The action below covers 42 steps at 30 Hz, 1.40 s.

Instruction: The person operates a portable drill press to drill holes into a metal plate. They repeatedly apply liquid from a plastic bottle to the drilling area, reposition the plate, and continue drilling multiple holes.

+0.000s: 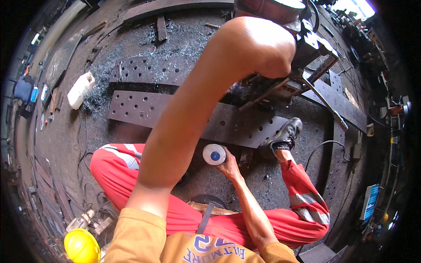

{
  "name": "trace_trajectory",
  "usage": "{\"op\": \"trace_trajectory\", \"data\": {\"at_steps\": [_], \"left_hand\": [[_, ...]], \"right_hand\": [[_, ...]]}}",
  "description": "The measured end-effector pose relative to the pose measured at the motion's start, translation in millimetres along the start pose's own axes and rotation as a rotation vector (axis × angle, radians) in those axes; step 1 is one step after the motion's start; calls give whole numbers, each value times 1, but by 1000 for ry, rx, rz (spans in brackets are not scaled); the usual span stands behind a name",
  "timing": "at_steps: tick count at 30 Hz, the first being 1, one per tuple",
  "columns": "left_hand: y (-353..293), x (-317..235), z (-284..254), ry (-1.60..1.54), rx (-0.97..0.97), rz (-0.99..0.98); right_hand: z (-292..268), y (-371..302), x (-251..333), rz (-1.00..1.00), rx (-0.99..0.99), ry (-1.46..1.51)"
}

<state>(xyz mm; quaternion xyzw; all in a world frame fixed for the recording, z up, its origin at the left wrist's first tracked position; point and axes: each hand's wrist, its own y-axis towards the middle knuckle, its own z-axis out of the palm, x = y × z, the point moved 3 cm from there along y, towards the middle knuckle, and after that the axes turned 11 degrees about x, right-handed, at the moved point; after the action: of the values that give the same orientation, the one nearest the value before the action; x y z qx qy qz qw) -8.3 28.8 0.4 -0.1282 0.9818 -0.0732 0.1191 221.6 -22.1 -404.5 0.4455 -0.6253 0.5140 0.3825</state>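
Observation:
My right hand [230,165] is wrapped round a white bottle [208,153], held above the floor between my legs; its round top with a blue middle faces up. My left arm reaches up across the view. The left hand [274,52] is bent over in front of a dark red and black machine [302,41], and its fingers are hidden; I cannot tell whether it touches the machine. Beneath the machine, a long steel plate [131,107] with rows of drilled holes lies in front of me. A second drilled plate [142,70] lies behind it.
Curly metal shavings [98,92] cover the floor around a white plastic jug [81,90] at the left. A yellow hard hat [82,246] is at the lower left. A metal bar handle [326,103] sticks out from the machine. A black cable [313,153] loops at the right.

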Motion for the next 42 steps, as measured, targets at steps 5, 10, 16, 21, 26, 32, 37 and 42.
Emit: {"op": "trace_trajectory", "data": {"at_steps": [5, 10, 16, 21, 26, 32, 37, 42], "left_hand": [[1, -2, -12, -7, 64, 27], [-3, 5, -6, -49, 33, 14], [2, 3, 3, -31, -68, -14], [1, 10, 16, -81, -319, 42], [-8, 17, 23, -59, -588, 190], [-1, -15, -7, -137, -474, -172], [11, -14, -27, -715, -527, 42], [29, -55, -41, -260, -914, 260]], "right_hand": [[-7, 5, 10, -41, 0, -51], [-26, -26, 22, 129, 63, -422], [-131, -103, 152, 13, -216, -469], [-259, -139, 270, -191, -470, -1025], [-334, -105, 272, 105, -448, -1350], [-364, -84, 182, 82, -673, -1271], [-363, -76, 175, 172, -754, -1185], [-357, -51, 140, 179, -838, -1064]]}}
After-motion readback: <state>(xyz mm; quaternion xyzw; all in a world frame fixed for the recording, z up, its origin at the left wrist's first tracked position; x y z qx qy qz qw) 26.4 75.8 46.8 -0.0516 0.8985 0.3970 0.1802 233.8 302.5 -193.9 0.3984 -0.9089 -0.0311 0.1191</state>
